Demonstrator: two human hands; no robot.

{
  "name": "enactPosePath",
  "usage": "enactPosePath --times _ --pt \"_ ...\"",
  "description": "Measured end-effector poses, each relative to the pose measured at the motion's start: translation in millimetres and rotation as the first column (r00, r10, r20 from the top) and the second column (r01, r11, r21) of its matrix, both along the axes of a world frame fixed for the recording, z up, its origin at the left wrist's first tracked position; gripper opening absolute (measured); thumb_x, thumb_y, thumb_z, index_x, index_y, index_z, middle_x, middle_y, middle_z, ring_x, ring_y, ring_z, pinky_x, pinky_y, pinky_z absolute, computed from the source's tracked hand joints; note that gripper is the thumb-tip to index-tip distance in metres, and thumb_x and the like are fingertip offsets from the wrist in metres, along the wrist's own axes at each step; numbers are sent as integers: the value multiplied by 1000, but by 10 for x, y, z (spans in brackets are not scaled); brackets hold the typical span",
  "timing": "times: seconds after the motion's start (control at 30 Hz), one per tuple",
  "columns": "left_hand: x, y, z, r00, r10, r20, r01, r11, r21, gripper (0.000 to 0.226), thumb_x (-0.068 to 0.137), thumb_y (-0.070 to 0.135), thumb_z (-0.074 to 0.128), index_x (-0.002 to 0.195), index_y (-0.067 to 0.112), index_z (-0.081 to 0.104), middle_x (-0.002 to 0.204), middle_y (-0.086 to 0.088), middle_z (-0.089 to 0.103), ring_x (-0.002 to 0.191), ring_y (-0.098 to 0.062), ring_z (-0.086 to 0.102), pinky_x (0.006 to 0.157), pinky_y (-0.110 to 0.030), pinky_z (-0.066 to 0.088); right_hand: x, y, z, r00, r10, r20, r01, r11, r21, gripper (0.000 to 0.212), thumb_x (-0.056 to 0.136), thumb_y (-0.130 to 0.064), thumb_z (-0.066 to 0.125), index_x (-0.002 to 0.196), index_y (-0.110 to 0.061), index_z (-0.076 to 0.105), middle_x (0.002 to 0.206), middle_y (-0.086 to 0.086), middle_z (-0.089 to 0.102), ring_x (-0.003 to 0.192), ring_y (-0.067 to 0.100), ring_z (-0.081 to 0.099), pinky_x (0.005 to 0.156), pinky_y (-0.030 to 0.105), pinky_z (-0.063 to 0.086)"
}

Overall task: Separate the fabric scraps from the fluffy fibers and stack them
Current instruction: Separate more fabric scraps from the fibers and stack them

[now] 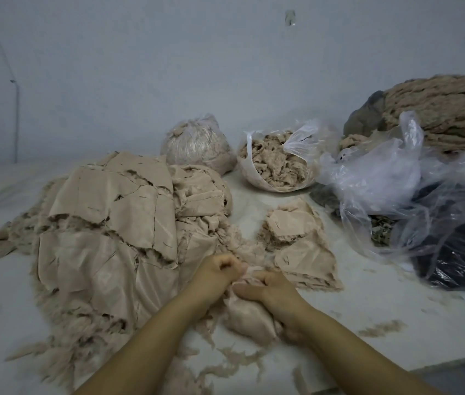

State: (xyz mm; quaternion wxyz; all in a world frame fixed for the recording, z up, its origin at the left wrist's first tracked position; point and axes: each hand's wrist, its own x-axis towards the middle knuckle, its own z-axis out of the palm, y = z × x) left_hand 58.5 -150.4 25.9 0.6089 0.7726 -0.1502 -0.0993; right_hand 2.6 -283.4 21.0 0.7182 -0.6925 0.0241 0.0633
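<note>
A big heap of beige fabric scraps with fluffy fibre edges covers the left of the white table. My left hand is curled and pinches fluffy fibres at the heap's right edge. Touching it, my right hand grips a crumpled beige scrap that hangs down to the table. A smaller flat stack of scraps lies just beyond my right hand.
Two clear bags of beige fibres stand at the back. Loose clear plastic bags and a dark bundle crowd the right, under a large fibre roll. Fibre wisps litter the table. The table edge runs at the lower right.
</note>
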Motion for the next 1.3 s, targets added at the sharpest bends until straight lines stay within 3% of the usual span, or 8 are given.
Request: enactPosePath --times 0.2,0.3,0.6,0.83,0.93,1.07,1.13,1.3 --pt "2 39 -5 977 86 -198 -119 980 -161 33 99 34 44 71 18 46 50 4 37 35 -5 27 34 -14 19 39 -49 -34 974 -225 -34 226 945 234 19 87 -10 67 101 2 64 82 17 71 67 29 66 64 36 54" --pt "-13 33 -20 1000 19 9 -19 999 -28 30 93 33 57 65 23 56 44 15 45 36 1 36 37 -13 28 25 -7 -6 980 -200 -20 200 957 210 21 85 -10 69 96 7 65 66 15 66 47 22 58 44 26 46" --pt "208 201 -72 822 562 -91 -569 812 -128 32 99 25 46 70 18 58 58 4 54 53 -13 48 48 -23 40 12 -134 35 983 -177 -39 181 969 165 11 86 -5 67 79 2 68 55 7 67 44 13 61 41 17 45" --pt "-47 -52 -76 992 -12 125 7 999 39 19 87 21 66 70 20 57 62 16 58 62 -2 52 60 -18 44 14 -108 63 999 -2 -54 3 1000 21 10 80 -2 71 90 0 69 69 10 69 55 17 63 52 24 50" --pt "0 -64 -75 982 146 117 -141 989 -54 17 96 15 52 86 7 64 80 -5 66 74 -17 58 72 -33 48 42 -107 50 990 -123 -63 128 988 87 11 86 -13 69 89 -3 67 73 10 68 63 22 62 55 26 49" --pt "-93 -48 -129 980 23 -199 -49 991 -128 42 99 39 41 89 8 67 67 -4 68 53 -14 62 51 -24 49 68 -116 43 966 -249 -64 257 925 280 5 91 -8 62 93 -3 62 77 10 71 68 20 68 60 32 57" --pt "-108 -57 -110 959 -64 -277 -13 964 -267 48 98 48 40 99 12 72 93 -11 74 83 -25 71 76 -35 56 57 -82 50 970 -240 -33 241 942 235 5 90 -9 63 92 -4 62 78 12 69 67 23 64 60 33 51" --pt "-3 -93 -62 948 310 -78 -319 920 -228 20 93 21 58 97 2 64 100 -19 68 92 -30 64 84 -40 50 19 -61 13 985 -171 4 169 975 144 13 90 -5 62 78 -8 60 47 -6 49 38 5 42 37 16 32"
